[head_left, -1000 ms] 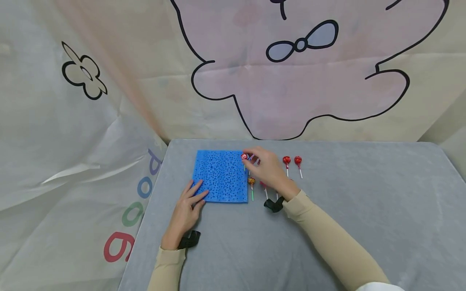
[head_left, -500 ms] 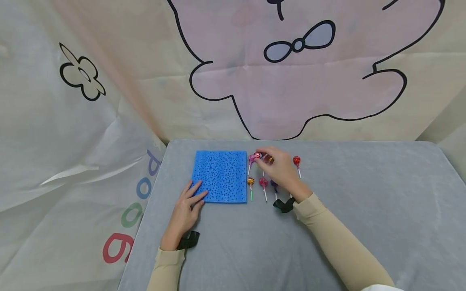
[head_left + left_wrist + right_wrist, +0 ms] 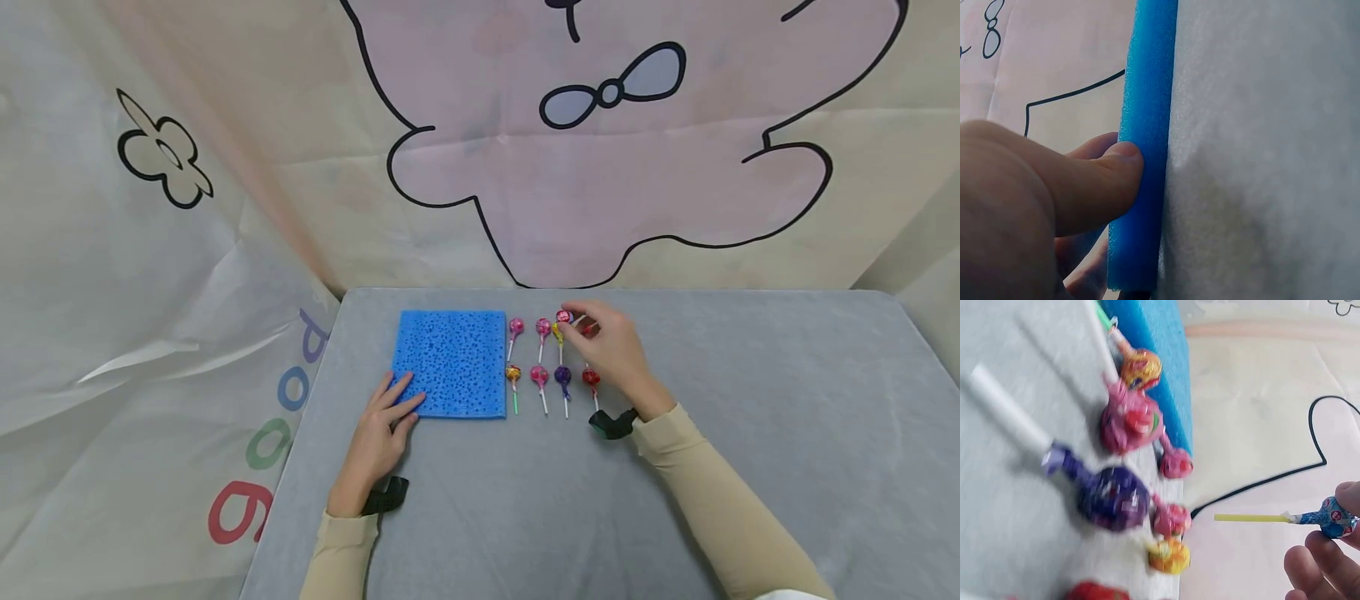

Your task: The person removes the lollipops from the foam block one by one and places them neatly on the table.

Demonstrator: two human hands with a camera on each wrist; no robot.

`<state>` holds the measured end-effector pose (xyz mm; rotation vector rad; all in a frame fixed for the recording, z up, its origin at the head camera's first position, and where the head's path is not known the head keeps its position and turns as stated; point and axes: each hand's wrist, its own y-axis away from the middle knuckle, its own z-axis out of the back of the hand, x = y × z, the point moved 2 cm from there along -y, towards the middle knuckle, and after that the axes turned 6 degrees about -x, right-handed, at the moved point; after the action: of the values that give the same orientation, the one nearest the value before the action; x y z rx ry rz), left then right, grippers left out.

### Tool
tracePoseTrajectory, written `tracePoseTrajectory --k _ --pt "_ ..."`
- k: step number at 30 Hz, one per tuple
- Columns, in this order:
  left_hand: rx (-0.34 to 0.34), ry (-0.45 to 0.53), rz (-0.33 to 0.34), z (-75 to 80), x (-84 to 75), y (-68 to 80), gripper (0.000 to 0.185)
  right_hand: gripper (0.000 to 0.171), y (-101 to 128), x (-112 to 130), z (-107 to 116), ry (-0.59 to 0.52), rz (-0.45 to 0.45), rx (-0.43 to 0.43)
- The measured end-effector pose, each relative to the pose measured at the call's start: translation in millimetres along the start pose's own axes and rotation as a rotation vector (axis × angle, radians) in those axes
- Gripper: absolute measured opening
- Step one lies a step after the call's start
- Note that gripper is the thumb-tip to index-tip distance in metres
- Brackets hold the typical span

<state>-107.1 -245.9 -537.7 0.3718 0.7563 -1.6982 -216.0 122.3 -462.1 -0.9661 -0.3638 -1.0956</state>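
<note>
My left hand (image 3: 381,437) rests on the near left corner of a blue foam block (image 3: 450,358), fingers spread over its top. In the left wrist view the thumb (image 3: 1119,181) lies against the block's side. My right hand (image 3: 611,346) pinches a lollipop (image 3: 1335,519) by its blue-wrapped head, its yellow stick pointing away from the fingers. This hand is above the back row of lollipops, near a yellow lollipop (image 3: 557,331). A red one beneath the fingers is mostly hidden.
Right of the block, the front row has an orange lollipop (image 3: 513,372), a pink one (image 3: 539,376), a purple one (image 3: 562,377) and a red one (image 3: 591,377). Two pink lollipops begin the back row. A grey cloth covers the table (image 3: 712,467); a printed curtain hangs behind.
From the foam block's right edge, my right hand has travelled right along the back row, carrying the lollipop. Front-row lollipops it covered are now visible. My left hand stays on the block.
</note>
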Motion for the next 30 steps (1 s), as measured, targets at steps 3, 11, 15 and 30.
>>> tracePoseTrajectory --k 3,11,15,30 --pt "-0.001 -0.003 0.000 0.1 -0.2 0.1 0.036 0.028 2.2 -6.1 7.9 0.013 -0.009 -0.011" --pt "-0.004 -0.002 -0.001 0.4 -0.6 0.2 0.036 0.028 8.0 -21.5 30.9 0.046 -0.022 -0.051" --pt "-0.007 -0.004 -0.011 0.6 -0.6 0.5 0.036 0.029 11.0 -28.8 44.4 0.064 -0.023 -0.086" --pt "-0.006 -0.009 -0.012 0.0 -1.4 0.0 0.035 0.025 18.8 -43.7 69.3 0.129 0.003 -0.124"
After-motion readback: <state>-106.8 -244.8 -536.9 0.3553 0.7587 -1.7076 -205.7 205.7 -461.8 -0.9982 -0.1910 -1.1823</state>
